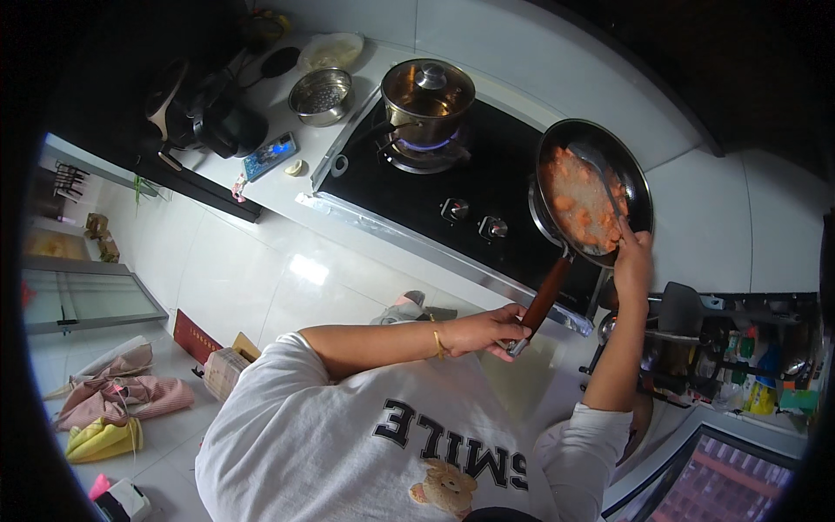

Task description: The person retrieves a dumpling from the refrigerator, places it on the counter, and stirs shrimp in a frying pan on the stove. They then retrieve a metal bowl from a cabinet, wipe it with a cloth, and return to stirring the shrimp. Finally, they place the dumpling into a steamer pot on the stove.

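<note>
My left hand grips the brown handle of a dark frying pan near its metal end. The pan is over the right side of the black gas hob. Orange chunks of food lie in bubbling, pale liquid inside it. In my right hand is the dark handle of a spatula, whose head rests among the food. A lidded steel saucepan stands on the left burner, with a blue flame beneath it.
A steel steamer insert, a phone and a black appliance occupy the counter left of the hob. Two control knobs sit at the hob's front. At right, a rack holds utensils and bottles. The tiled wall rises behind.
</note>
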Motion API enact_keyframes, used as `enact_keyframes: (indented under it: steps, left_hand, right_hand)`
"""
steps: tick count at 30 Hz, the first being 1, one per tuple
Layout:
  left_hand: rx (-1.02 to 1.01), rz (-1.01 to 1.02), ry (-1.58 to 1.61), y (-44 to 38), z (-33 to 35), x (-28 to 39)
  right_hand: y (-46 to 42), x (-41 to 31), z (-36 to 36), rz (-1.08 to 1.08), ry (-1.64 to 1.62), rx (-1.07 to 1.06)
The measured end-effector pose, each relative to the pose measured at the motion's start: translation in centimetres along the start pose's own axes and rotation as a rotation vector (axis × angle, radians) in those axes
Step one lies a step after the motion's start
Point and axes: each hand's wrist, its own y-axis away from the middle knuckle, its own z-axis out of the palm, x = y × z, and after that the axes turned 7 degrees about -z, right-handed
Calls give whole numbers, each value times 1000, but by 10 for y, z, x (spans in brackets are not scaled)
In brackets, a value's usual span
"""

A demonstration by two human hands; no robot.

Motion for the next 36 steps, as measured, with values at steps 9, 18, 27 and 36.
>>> enact_keyframes:
  steps: [9,18,27,36]
  left_hand:
    - [57,35,25,6,-8,1]
    - [55,2,70,-4,-15,2]
    - [48,-72,15,-13,-10,21]
    - [3,-58,37,-20,-24,16]
  right_hand:
    - [94,5,-35,-70,-86,270]
    - [130,-36,-39,191,-447,-55]
    - [106,-60,-4,78,-113,6]
    - [135,-58,-110,43,334,127]
